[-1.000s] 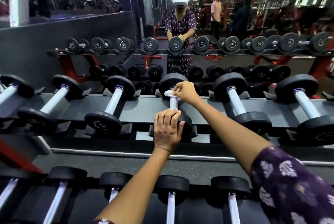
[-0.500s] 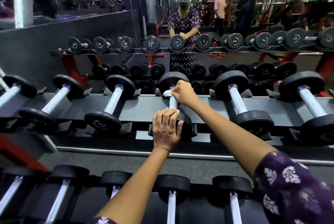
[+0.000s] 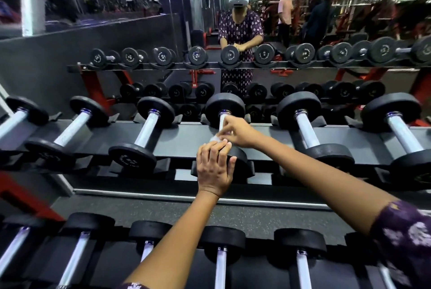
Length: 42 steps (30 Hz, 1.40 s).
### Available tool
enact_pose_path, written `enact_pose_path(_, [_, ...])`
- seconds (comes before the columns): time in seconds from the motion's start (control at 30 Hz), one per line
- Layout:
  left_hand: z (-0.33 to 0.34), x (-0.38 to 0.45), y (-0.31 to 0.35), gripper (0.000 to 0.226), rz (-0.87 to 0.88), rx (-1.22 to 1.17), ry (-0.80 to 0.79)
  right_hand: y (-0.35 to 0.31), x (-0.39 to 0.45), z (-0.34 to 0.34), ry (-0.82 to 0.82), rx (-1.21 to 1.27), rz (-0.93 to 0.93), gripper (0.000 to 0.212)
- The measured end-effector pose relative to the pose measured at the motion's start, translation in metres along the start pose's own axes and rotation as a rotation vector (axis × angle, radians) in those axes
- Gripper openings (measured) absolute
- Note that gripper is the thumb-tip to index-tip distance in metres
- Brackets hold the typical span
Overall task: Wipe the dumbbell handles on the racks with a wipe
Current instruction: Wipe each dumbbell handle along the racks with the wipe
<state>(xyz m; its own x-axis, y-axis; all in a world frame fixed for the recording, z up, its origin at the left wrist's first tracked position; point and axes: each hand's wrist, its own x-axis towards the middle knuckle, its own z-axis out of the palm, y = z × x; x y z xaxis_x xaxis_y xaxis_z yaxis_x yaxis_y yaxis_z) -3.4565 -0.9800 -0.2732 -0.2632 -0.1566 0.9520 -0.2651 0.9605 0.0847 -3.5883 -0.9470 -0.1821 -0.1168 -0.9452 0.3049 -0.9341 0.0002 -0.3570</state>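
Head view looks down over a dark rack (image 3: 186, 139) whose upper shelf carries a row of black-ended dumbbells lying near-to-far, with a second row on the lower shelf (image 3: 256, 272) closest to the camera. A mirror (image 3: 303, 20) behind the rack repeats it all, along with other people far off.

Middle of the upper shelf holds the dumbbell being wiped (image 3: 225, 106). Its steel handle (image 3: 222, 120) is stiff, probably knurled, and the whole weight looks heavy enough to stay put in its cradle, so it should need steadying, not lifting. The left hand (image 3: 214, 167) rests over the near head, fingers gently curved across the top, thumb at the right edge, gripping nothing else.

The right hand (image 3: 235, 131) reaches in from the right, fingers pinched round the handle's near part with the wipe (image 3: 215, 138) bunched beneath them. That wipe is small, white, soft and light; it will fold around the bar readily and could slip or tear on the texture, so I would keep it wrapped under the fingertips.

Neighbouring dumbbells, one to the left (image 3: 147, 130) and one to the right (image 3: 307, 130), lie well apart, leaving room. Only the two heads limit the stroke.
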Motion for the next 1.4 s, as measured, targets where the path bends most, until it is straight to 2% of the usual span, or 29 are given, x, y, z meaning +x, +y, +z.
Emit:
enact_pose_path(0.1, [0.000, 0.000, 0.002, 0.037, -0.010, 0.008, -0.015, 0.002, -0.011, -0.006, -0.051, 0.023, -0.047, 0.017])
enact_pose_path(0.3, [-0.002, 0.001, 0.001, 0.036, 0.002, 0.010, -0.018, 0.008, 0.023, -0.014, 0.039, -0.060, 0.118, 0.026])
enact_pose_path(0.47, [-0.001, 0.000, 0.001, 0.037, -0.009, 0.012, -0.014, 0.008, -0.006, 0.002, -0.014, 0.049, -0.064, 0.028])
enact_pose_path(0.73, [-0.001, 0.001, 0.002, 0.036, 0.003, 0.011, -0.006, 0.017, 0.025, 0.004, 0.103, -0.117, 0.096, 0.027])
enact_pose_path(0.8, [-0.001, 0.001, 0.001, 0.036, 0.002, 0.011, -0.010, 0.017, 0.024, 0.009, 0.192, -0.048, 0.169, 0.026])
enact_pose_path(0.93, [-0.001, 0.002, 0.002, 0.036, 0.004, 0.004, -0.007, 0.014, 0.028, 0.015, 0.481, 0.117, 0.414, 0.018])
enact_pose_path(1.0, [-0.001, 0.002, 0.002, 0.035, 0.005, 0.002, 0.004, 0.010, 0.034, 0.016, 0.534, 0.158, 0.483, 0.016])
enact_pose_path(1.13, [-0.001, 0.002, 0.001, 0.034, 0.004, 0.002, 0.004, 0.008, 0.042, 0.020, 0.447, 0.055, 0.338, 0.017])
enact_pose_path(1.3, [-0.001, 0.001, 0.002, 0.034, 0.003, 0.006, 0.000, 0.026, 0.029, 0.019, 0.580, 0.198, 0.524, 0.017])
enact_pose_path(1.4, [0.000, 0.002, 0.001, 0.034, 0.010, 0.006, 0.015, 0.006, 0.041, 0.019, 0.531, 0.113, 0.343, 0.014])
